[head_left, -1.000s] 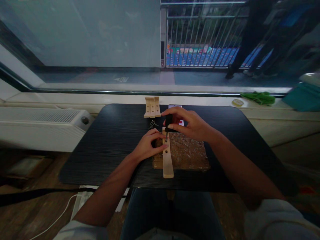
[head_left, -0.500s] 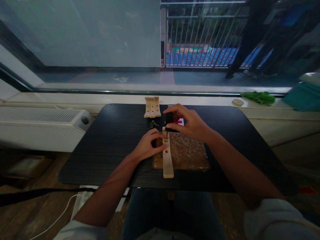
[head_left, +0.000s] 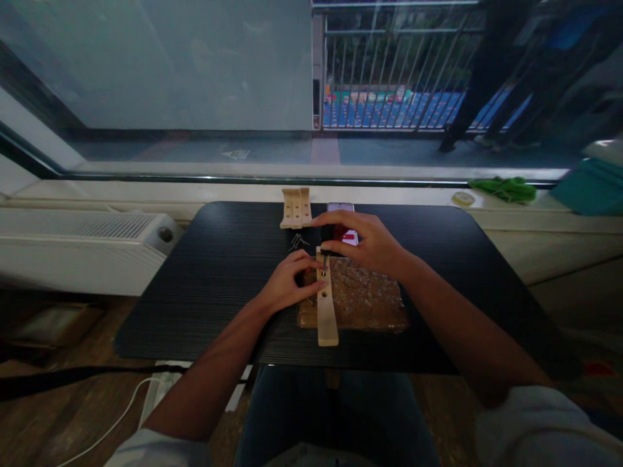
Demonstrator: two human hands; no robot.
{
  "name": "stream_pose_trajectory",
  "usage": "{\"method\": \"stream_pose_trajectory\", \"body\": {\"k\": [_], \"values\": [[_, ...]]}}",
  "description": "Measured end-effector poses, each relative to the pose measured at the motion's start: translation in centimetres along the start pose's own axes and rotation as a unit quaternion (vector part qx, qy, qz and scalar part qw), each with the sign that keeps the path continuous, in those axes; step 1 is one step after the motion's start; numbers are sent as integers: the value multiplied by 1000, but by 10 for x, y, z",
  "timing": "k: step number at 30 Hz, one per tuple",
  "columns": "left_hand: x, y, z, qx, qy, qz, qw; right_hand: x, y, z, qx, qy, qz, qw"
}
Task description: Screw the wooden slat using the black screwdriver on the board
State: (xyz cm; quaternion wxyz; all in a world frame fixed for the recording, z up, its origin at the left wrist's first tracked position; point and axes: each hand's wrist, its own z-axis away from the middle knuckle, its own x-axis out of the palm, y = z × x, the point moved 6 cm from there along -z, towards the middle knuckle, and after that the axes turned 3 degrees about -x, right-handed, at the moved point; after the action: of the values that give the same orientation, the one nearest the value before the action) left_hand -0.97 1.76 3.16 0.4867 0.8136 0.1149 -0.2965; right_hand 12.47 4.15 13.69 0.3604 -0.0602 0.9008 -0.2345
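Note:
A pale wooden strip with holes (head_left: 327,318) lies across the left part of a brown block wrapped in clear film (head_left: 365,298); its near end sticks out past the block. My left hand (head_left: 288,280) holds the strip near its far end, thumb and fingertips beside a hole. My right hand (head_left: 365,240) has its thumb and fingers around the dark handle of a screwdriver (head_left: 325,262). The screwdriver stands upright, its shaft reaching down to the hole between my left fingertips. Any screw at the tip is too small to make out.
Several screws (head_left: 298,242) lie in a small pile on the dark table (head_left: 219,279). Behind them are wooden pieces with holes (head_left: 296,209), side by side. A lit phone (head_left: 349,238) lies behind my right hand. A green cloth (head_left: 506,189) and a tape roll (head_left: 463,198) rest on the sill.
My right hand's fingers have shifted on the screwdriver handle, the index finger now stretched further left. My left hand and the wooden strip have stayed where they were.

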Motion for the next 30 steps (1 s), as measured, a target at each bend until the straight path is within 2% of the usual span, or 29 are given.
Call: {"method": "stream_pose_trajectory", "body": {"k": [5, 12, 20, 30], "values": [[0, 0, 0, -10, -2, -8, 1000, -4, 0, 1, -2, -34, 7, 999], [-1, 2, -1, -14, -5, -8, 1000, -7, 3, 1, 45, -63, -57, 995], [-1, 1, -1, -6, -4, -10, 1000, -8, 7, 3, 78, -60, -79, 992], [-1, 2, -1, -12, -6, -13, 1000, -9, 8, 2, 84, -28, -49, 995]]}}
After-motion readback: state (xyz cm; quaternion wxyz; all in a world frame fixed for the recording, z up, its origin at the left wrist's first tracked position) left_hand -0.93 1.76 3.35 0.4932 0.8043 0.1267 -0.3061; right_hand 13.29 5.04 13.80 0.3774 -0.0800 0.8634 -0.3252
